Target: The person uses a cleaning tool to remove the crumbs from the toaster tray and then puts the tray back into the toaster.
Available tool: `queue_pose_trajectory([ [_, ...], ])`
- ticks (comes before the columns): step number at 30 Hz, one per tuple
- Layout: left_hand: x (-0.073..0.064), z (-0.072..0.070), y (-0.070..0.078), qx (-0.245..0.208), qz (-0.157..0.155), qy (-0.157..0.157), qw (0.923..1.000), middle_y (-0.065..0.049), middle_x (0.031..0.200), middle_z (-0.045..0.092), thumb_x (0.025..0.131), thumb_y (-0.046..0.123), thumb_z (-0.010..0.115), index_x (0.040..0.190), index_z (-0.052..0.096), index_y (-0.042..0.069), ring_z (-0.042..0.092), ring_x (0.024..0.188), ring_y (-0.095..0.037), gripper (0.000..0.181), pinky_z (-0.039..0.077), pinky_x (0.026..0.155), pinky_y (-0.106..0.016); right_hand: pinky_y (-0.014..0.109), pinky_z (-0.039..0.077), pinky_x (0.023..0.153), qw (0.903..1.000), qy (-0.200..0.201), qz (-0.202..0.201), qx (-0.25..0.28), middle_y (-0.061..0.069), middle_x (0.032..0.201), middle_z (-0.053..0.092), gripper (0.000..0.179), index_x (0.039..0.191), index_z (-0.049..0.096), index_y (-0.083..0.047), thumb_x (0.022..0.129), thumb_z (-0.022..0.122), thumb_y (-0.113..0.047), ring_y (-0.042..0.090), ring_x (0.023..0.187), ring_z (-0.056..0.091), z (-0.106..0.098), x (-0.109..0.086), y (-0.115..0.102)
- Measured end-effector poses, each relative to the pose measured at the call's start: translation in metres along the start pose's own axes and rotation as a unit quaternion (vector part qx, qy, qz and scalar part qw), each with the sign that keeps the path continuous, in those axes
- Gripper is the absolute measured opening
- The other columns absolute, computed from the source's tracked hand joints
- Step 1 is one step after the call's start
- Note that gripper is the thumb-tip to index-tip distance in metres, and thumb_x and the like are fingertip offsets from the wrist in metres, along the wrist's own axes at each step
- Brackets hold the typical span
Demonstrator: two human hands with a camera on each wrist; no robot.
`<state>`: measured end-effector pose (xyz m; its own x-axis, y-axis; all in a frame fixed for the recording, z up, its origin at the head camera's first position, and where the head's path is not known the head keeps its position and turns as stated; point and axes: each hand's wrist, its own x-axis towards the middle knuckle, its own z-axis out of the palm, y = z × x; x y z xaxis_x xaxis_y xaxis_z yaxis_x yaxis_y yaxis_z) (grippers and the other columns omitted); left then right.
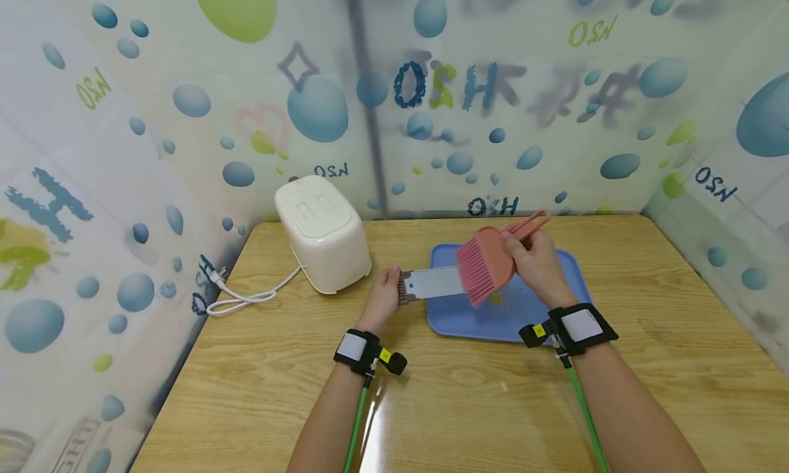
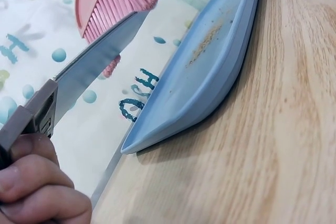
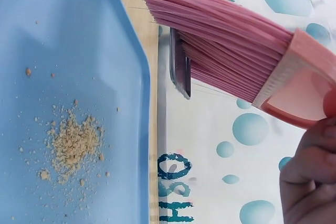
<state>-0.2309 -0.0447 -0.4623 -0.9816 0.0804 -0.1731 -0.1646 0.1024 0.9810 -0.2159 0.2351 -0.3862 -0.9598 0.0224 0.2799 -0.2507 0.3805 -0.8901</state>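
Observation:
My left hand grips the grey-brown end of a toaster crumb tray, a long flat metal plate. It is held above the left part of a blue tray. My right hand holds a pink hand brush by its handle, thumb on top. In the left wrist view the brush's bristles lie across the crumb tray's far end. Tan crumbs form a small heap on the blue tray, with loose specks around it.
A cream toaster stands at the back left of the wooden table. Its white cord and plug lie coiled at the table's left edge. Behind the table hangs a patterned sheet.

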Motion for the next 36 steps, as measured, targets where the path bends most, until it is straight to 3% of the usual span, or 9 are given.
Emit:
queue_pose_trajectory([
  [5, 0.001, 0.000, -0.001, -0.002, -0.001, 0.003, 1.0000, -0.011, 0.103, 0.056, 0.113, 0.033, 0.031, 0.137, 0.050, -0.005, 0.055, 0.086, -0.017, 0.048, 0.046, 0.070, -0.026, 0.025, 0.045, 0.054, 0.9999, 0.012, 0.000, -0.002, 0.020, 0.095, 0.062, 0.041, 0.128, 0.056, 0.011, 0.108, 0.052, -0.025, 0.007, 0.066, 0.055, -0.004, -0.001, 0.000],
  [14, 0.004, -0.001, -0.004, -0.003, 0.007, 0.001, 1.0000, -0.010, 0.102, 0.056, 0.114, 0.031, 0.031, 0.135, 0.050, -0.006, 0.055, 0.087, -0.016, 0.047, 0.046, 0.070, -0.025, 0.024, 0.045, 0.054, 0.9983, 0.028, -0.004, -0.052, 0.026, 0.099, 0.063, 0.043, 0.126, 0.056, 0.010, 0.108, 0.051, -0.028, 0.010, 0.068, 0.055, -0.010, -0.001, 0.002],
  [21, 0.003, -0.002, -0.005, -0.012, 0.011, -0.001, 0.9999, -0.006, 0.095, 0.053, 0.113, 0.032, 0.031, 0.130, 0.052, -0.006, 0.052, 0.080, -0.014, 0.046, 0.043, 0.067, -0.024, 0.021, 0.048, 0.057, 0.9979, 0.033, -0.003, -0.056, 0.027, 0.103, 0.063, 0.044, 0.125, 0.056, 0.011, 0.109, 0.050, -0.029, 0.011, 0.072, 0.057, -0.014, -0.001, 0.000],
  [36, 0.002, -0.003, -0.004, 0.003, 0.000, 0.000, 1.0000, -0.010, 0.104, 0.056, 0.113, 0.036, 0.033, 0.138, 0.050, -0.004, 0.055, 0.088, -0.017, 0.050, 0.046, 0.071, -0.026, 0.016, 0.049, 0.062, 0.9970, 0.047, -0.006, -0.061, 0.029, 0.111, 0.064, 0.043, 0.128, 0.055, 0.010, 0.109, 0.049, -0.028, 0.005, 0.079, 0.058, -0.021, -0.002, 0.003],
])
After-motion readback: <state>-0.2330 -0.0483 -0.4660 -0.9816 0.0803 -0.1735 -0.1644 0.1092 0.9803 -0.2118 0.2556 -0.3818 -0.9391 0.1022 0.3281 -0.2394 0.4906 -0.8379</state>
